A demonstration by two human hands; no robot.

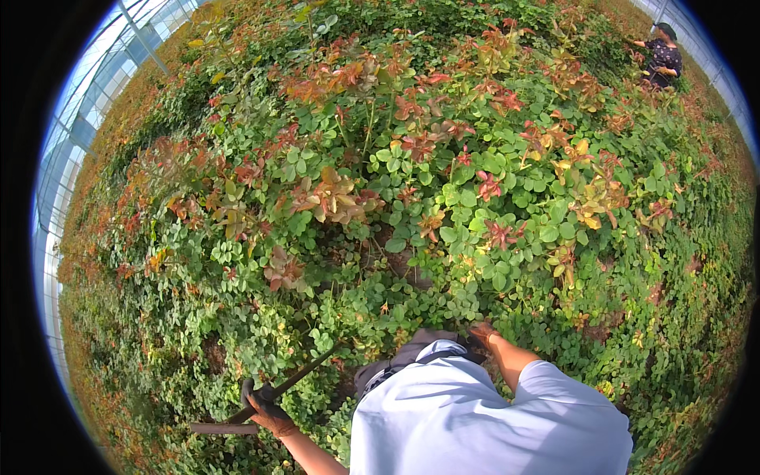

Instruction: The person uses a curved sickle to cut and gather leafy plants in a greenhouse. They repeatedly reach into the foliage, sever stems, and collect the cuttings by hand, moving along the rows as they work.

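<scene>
My left hand (265, 408), in a dark-palmed glove, grips a dark shaft (306, 374) low on the left. A short brown crosspiece (223, 428) shows at the shaft's near end; the far end slants up to the right and is lost among leaves. Beside my waist on the right is my gloved right hand (484, 336), close to low green leaves. Its fingers are partly hidden at the dark cloth around my waist, so I cannot tell whether it holds anything. Rose bushes (469, 219) with green and reddish leaves stand directly before me.
Dense rose foliage surrounds me on every side. Brown soil (409, 267) shows through a gap ahead. Another person (663, 56) stands among the bushes at the far upper right. A greenhouse wall with metal posts (142, 38) curves along the left.
</scene>
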